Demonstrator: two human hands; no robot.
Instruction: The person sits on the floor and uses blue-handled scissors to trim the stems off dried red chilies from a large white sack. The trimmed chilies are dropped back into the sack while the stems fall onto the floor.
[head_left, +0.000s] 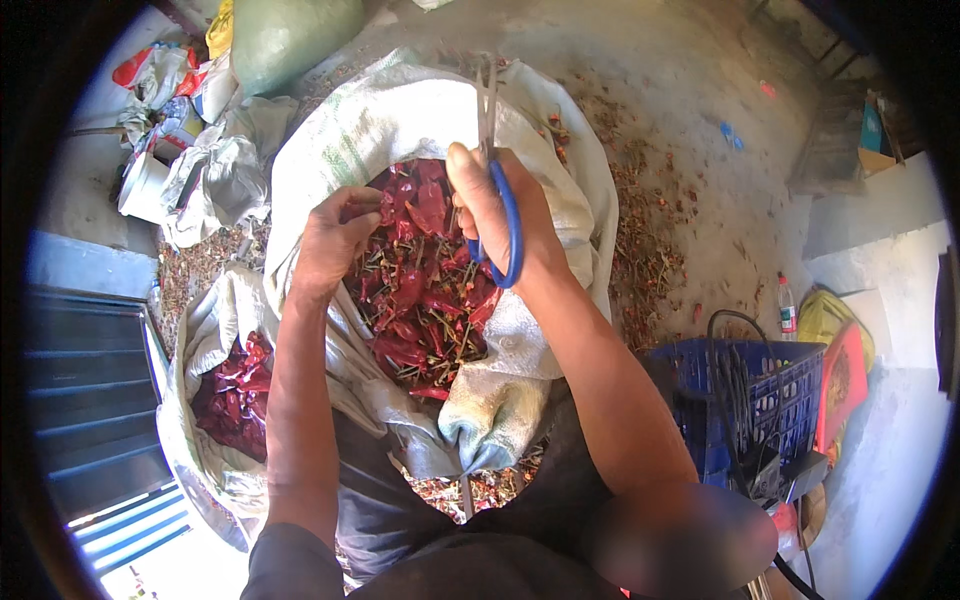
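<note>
A woven plastic sack (420, 112) with its rim rolled down lies before me, holding many dried red chili peppers (409, 289), some with stems. My right hand (499, 206) grips a pair of scissors (510, 225) with blue handles, the blades pointing away from me and slightly parted. On the left edge of the peppers rests my left hand (334, 240), its thumb and fingers curled close to one pepper. Whether those fingers pinch that pepper is hidden.
A second sack (217, 300) of red peppers stands at my left. To the right are a blue plastic crate (780, 382) with a black cable, a bottle (786, 307) and a red dustpan-like thing (840, 382). Stem scraps (652, 225) litter the floor. A white bucket (142, 187) stands back left.
</note>
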